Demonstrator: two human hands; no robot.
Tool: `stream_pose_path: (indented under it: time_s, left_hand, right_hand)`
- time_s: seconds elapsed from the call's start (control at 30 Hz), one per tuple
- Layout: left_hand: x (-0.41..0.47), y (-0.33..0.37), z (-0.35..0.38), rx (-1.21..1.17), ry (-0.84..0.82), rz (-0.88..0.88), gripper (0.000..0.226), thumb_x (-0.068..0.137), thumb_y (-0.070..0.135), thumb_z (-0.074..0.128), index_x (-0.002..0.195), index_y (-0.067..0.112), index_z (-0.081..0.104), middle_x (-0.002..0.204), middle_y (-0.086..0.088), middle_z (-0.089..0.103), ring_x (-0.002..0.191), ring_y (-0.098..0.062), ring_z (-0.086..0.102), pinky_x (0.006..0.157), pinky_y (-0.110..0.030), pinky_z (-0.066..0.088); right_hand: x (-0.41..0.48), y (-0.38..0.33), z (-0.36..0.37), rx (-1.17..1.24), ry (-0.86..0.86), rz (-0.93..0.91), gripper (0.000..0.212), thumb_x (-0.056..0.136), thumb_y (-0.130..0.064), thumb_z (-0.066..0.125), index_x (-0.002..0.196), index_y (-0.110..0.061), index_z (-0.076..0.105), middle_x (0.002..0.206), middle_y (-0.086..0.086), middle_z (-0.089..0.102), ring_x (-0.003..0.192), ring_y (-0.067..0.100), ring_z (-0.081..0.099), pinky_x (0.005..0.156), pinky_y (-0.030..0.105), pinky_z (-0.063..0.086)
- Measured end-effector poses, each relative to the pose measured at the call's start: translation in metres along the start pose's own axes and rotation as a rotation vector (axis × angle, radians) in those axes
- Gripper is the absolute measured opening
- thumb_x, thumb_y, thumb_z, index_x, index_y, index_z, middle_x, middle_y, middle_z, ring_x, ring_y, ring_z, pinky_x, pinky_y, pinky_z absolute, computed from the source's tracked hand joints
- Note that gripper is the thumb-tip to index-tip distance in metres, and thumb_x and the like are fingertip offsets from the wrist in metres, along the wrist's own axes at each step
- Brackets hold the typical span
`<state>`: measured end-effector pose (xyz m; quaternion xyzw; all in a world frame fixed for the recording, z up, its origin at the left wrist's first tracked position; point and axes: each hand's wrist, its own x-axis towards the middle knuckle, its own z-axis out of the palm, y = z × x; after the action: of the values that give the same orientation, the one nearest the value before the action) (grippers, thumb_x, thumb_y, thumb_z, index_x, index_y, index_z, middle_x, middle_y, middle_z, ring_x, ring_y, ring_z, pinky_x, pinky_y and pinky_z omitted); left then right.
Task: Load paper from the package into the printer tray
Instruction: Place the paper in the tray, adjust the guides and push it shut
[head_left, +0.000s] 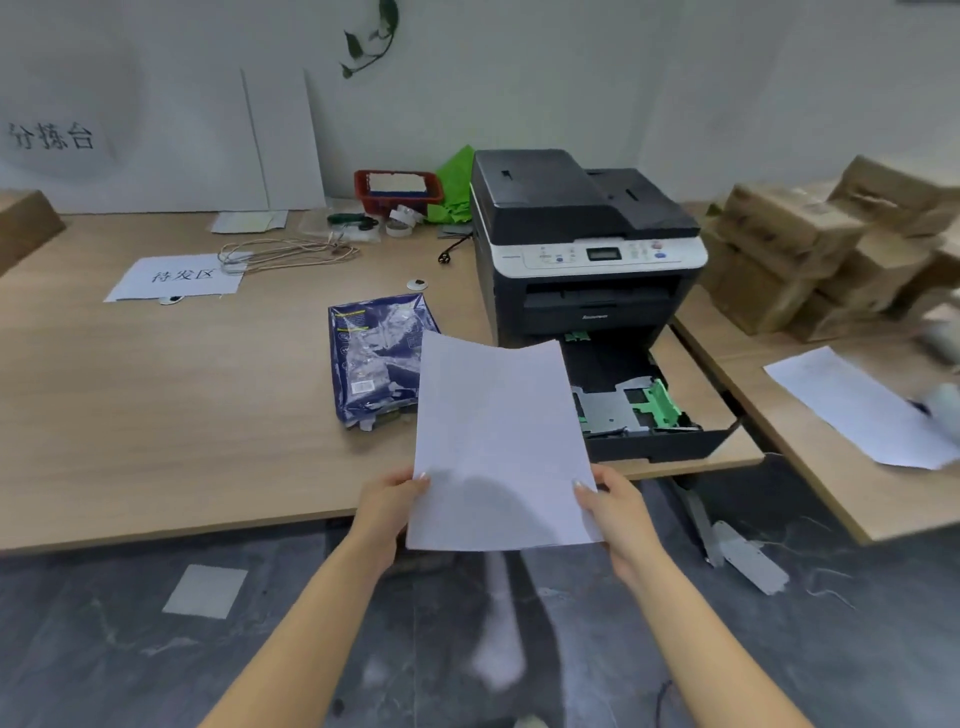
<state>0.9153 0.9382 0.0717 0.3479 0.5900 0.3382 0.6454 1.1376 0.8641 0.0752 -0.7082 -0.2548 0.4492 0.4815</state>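
Gripping the lower side edges of a white paper stack (498, 441), the left hand (387, 506) pinches its left edge with the thumb on top, and the right hand (615, 512) pinches the right edge the same way, both closed on the sheets. The paper is held up off the counter (156, 415), its near edge past the counter's front rim and its far edge tilted away toward the printer tray (628, 400). That tray is pulled out in front of the black printer (587, 244), just to the right of the held sheets and partly hidden behind them; its inside shows a grey metal plate and green guides, with no paper visible in the part that can be seen. Just left of the sheets, the torn-open blue paper package (376, 358) lies flat on the counter, its right side covered by the raised stack. Farther back on the counter sit a printed sign sheet (176, 278), a coil of pale cord (285, 253) and a red basket (397, 192) by the wall. To the right, cardboard boxes (810, 244) are piled on a second counter beside a loose white sheet (857, 405).
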Motion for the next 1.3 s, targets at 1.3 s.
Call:
stream_pose_path:
  time_s: [1.3]
  left_hand:
    - [0.214, 0.004, 0.279, 0.472, 0.233, 0.108, 0.036, 0.088, 0.017, 0.062, 0.120, 0.002, 0.059, 0.086, -0.004, 0.057, 0.084, -0.018, 0.052, 0.073, -0.025, 0.039]
  right_hand:
    - [0.316, -0.015, -0.155, -0.151, 0.001, 0.177, 0.019, 0.092, -0.001, 0.053, 0.110, -0.002, 0.058, 0.085, 0.003, 0.064, 0.075, 0.017, 0.062, 0.057, 0.022, 0.051]
